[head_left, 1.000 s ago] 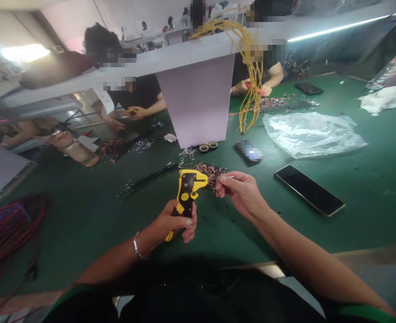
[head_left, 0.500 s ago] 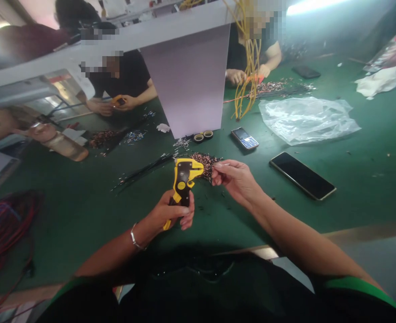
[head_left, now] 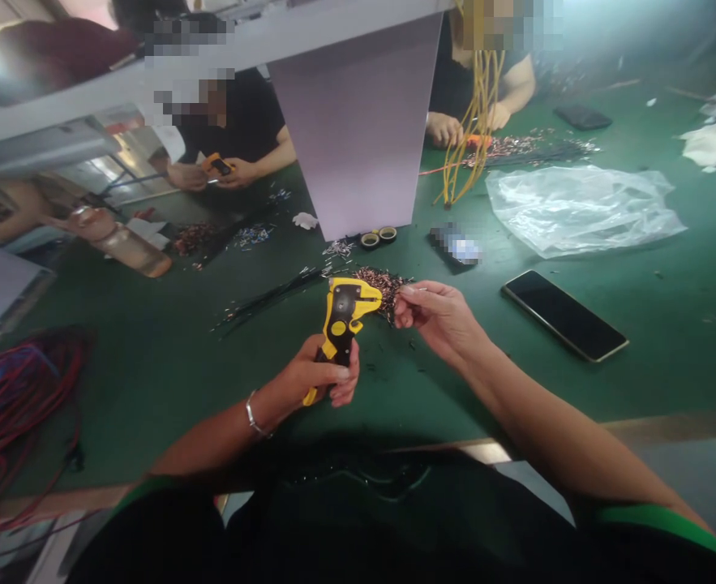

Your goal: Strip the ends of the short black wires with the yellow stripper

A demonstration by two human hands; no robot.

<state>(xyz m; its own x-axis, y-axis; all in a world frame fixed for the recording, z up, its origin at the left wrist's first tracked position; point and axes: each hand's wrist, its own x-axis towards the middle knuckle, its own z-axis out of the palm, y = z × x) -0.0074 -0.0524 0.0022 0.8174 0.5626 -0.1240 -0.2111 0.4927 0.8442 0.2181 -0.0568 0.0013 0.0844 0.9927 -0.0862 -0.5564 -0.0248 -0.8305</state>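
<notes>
Table's near edge runs across in front of the person's torso, with green tabletop between it and both hands. Left hand is wrapped around the handle of a yellow-and-black hand tool, held above the table; its long axis rises from the fist, leaning slightly right, and its nose turns right. Right hand has thumb and forefinger pinched on a thin piece, probably a short wire, too small to be sure. Key relation: the nose faces the right fingertips, just beside them and apart, so the right hand is the nearer one to the nose, the left to the handle. Room for moving lies toward the body, where only small scraps show; on the far side a wire pile crowds close behind nose and fingertips. Black wires stretch out left of the pile, smartphone bounds the right side. Farther: keypad phone, two tape rolls, plastic bag, then an upright panel beyond the rolls, blocking straight ahead.
</notes>
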